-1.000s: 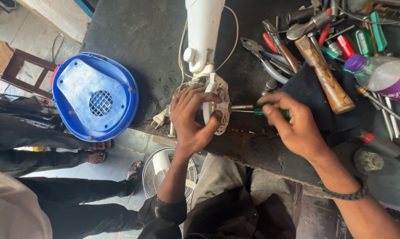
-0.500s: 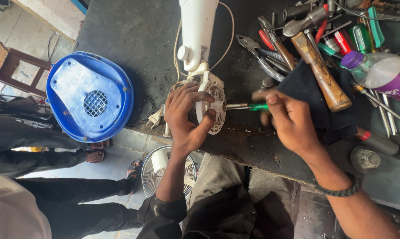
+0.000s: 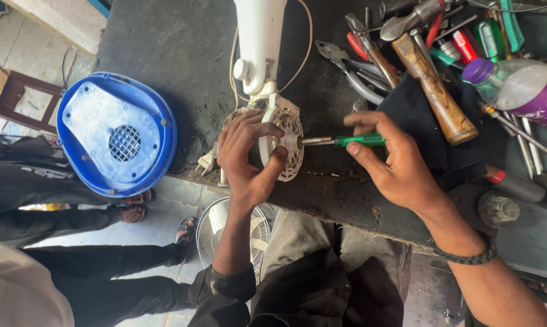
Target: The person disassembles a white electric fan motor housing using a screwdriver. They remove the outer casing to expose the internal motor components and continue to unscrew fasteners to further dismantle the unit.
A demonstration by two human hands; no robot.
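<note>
left hand [image 3: 249, 160] clasps motor [image 3: 285, 142] | right hand [image 3: 394, 163] pinches green screwdriver [image 3: 346, 140]

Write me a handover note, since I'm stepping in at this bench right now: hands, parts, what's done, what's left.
Left hand: fingers wrapped around the white motor at the bench edge, steadying it.
Right hand: holds the green screwdriver, tip set against the motor's face.
Blue cover lies off, left of the motor. Hammer, pliers and other tools lie to the right.
Done: cover removed.
Left: likely the screw under the tip; whether it is loose cannot be told.
</note>
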